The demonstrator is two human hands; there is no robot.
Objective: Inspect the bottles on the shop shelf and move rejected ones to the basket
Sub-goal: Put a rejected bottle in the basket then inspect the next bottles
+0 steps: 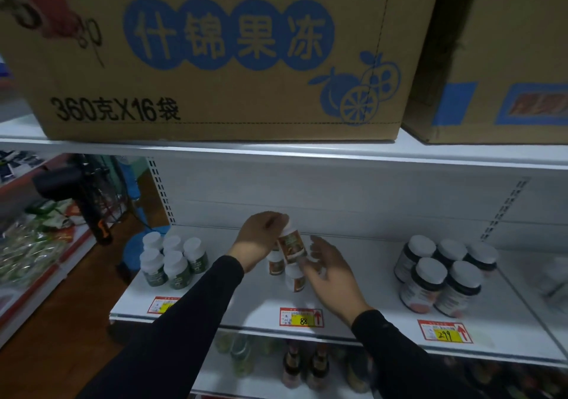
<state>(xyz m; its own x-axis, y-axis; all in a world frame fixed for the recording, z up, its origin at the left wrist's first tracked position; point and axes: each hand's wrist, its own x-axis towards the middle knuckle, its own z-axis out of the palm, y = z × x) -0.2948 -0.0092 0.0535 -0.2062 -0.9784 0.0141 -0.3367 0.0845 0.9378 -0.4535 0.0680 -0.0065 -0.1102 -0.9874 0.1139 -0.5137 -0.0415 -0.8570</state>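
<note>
A small white-capped bottle with a brown label (292,245) is lifted above the white shelf (353,275), and my left hand (261,238) grips it by the cap and upper body. My right hand (330,272) hovers just right of it with fingers spread, touching or nearly touching more brown-label bottles (294,278) that stand under my hands. A cluster of green-label bottles (172,260) stands at the shelf's left. Several larger dark bottles with white caps (442,275) stand at the right. No basket is in view.
Two big cardboard boxes (215,54) sit on the shelf above. Price tags (301,317) line the front edge. Dark bottles (307,365) fill the shelf below. A fan and packaged goods (40,238) are at the left aisle.
</note>
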